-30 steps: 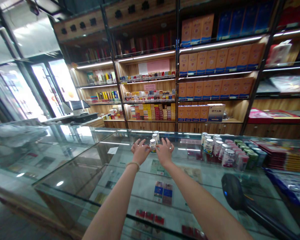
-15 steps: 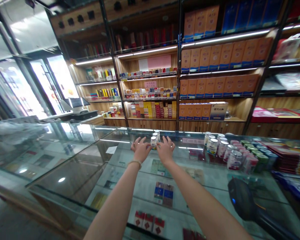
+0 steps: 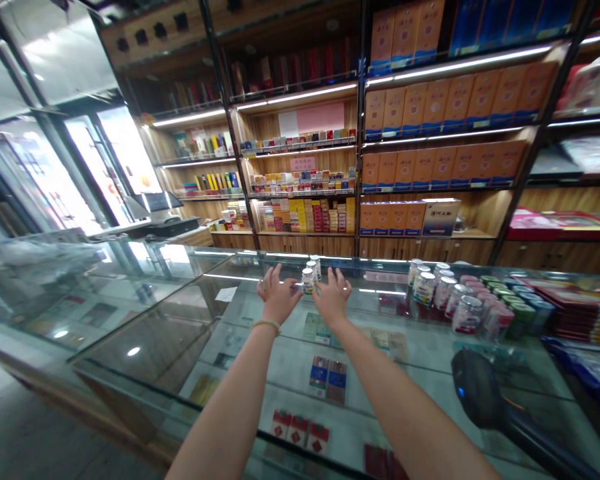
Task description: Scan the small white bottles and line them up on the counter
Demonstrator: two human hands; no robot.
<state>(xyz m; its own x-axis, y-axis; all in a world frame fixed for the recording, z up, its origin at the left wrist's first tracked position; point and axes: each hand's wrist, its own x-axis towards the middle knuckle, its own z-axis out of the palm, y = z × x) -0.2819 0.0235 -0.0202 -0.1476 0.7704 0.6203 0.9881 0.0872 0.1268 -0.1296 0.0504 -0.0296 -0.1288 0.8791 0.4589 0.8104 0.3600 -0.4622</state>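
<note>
A short row of small white jars [image 3: 308, 281] with silver lids stands near the far edge of the glass counter. To its left is my left hand [image 3: 279, 294], fingers spread, thumb pointing at the front jar with a slim gap between. On the other side, my right hand [image 3: 333, 297] also has its fingers apart. Its thumb side is right by the front jar; whether it touches the jar I cannot tell. Both arms reach forward across the glass, and neither hand holds anything that I can see.
More lidded jars [image 3: 467, 315] stand to the right, beside pink and green containers and stacked red packs [image 3: 563, 310]. A black handheld scanner [image 3: 480, 393] lies near right. Packs [image 3: 327, 379] show beneath the glass countertop [image 3: 260, 353]. Stocked shelves line the back wall.
My left hand has drawn slightly left, off the front jar, with its fingers opening. My right hand has barely shifted. The jars stay in their row.
</note>
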